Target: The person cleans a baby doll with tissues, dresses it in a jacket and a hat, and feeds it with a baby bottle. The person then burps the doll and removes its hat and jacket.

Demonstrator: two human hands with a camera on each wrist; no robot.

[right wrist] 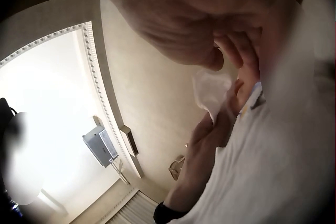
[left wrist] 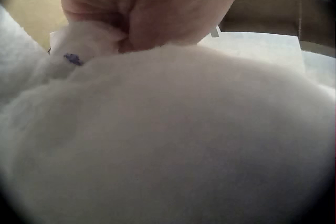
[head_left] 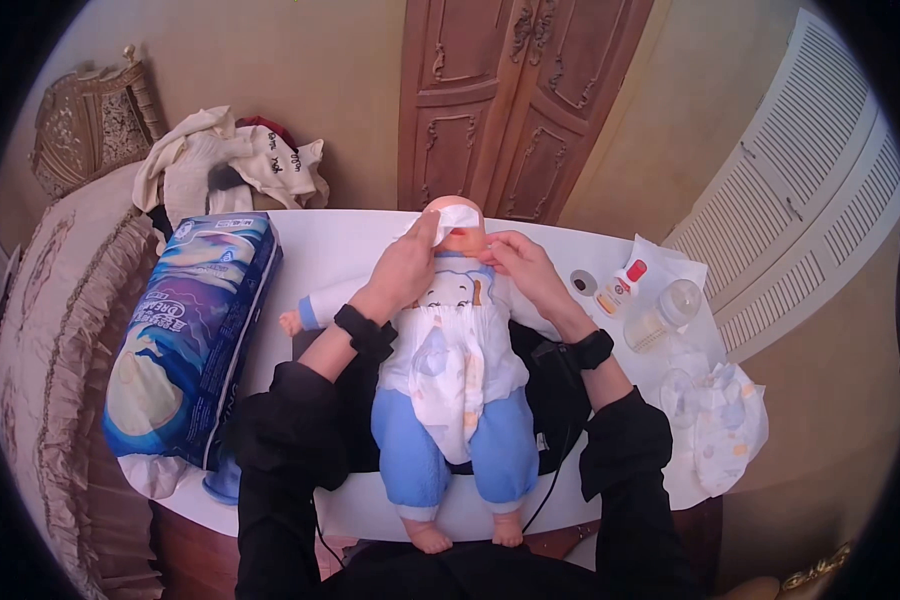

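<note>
A baby doll (head_left: 450,385) in a white top and blue trousers lies on its back, head at the far side of the table. My left hand (head_left: 407,265) holds a white tissue (head_left: 458,216), which covers the upper part of the doll's face. In the right wrist view the tissue (right wrist: 212,88) hangs between the left fingers and thumb. With bent fingers, my right hand (head_left: 530,272) touches the doll's jaw near the collar; I cannot tell whether it pinches anything. A diaper (head_left: 448,375) lies over the doll's belly. White fabric fills most of the left wrist view.
A blue diaper pack (head_left: 185,340) stands at the table's left edge. To the right are a small red-capped bottle (head_left: 618,288), a baby bottle (head_left: 662,315) and another diaper (head_left: 727,430). Dark cloth (head_left: 553,400) lies under the doll, and a cable runs near its right side.
</note>
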